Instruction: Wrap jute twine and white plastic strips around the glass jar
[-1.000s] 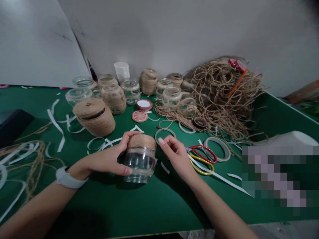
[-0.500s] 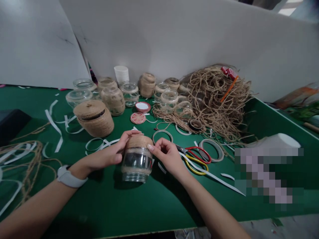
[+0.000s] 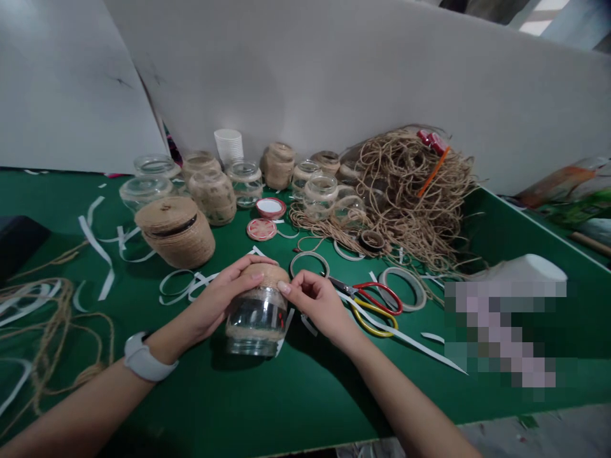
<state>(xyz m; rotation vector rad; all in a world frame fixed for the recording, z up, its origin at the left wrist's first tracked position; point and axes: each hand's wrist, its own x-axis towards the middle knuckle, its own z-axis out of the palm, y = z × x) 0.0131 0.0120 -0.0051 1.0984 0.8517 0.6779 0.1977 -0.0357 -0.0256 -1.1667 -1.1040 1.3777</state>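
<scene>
A glass jar [image 3: 258, 315] rests mouth-down on the green table, tilted towards me. Tan twine [image 3: 270, 275] is wound in a band round its upper end, and a thinner tan ring circles it near the mouth. My left hand [image 3: 224, 294] is wrapped round the jar's left side, thumb lying across the band. At the right edge of the band, my right hand [image 3: 317, 302] is closed in a pinch, its thumb pressing on the twine. Its curled fingers hide any loose strand. Scissors [image 3: 375, 305] with red and yellow handles lie beside my right hand.
A twine-covered pot [image 3: 179, 235] stands left of the jar. Several glass jars [image 3: 322, 197] line the back, beside stacked white cups [image 3: 229, 147] and a twine heap [image 3: 405, 184]. Tape rolls [image 3: 403, 289], red-white lids [image 3: 261, 229] and white strips [image 3: 98, 257] lie around.
The jar has turned and tipped slightly, coming a little left and nearer. My left hand has shifted onto it, its thumb now across the twine band. The right hand keeps its pinch.
</scene>
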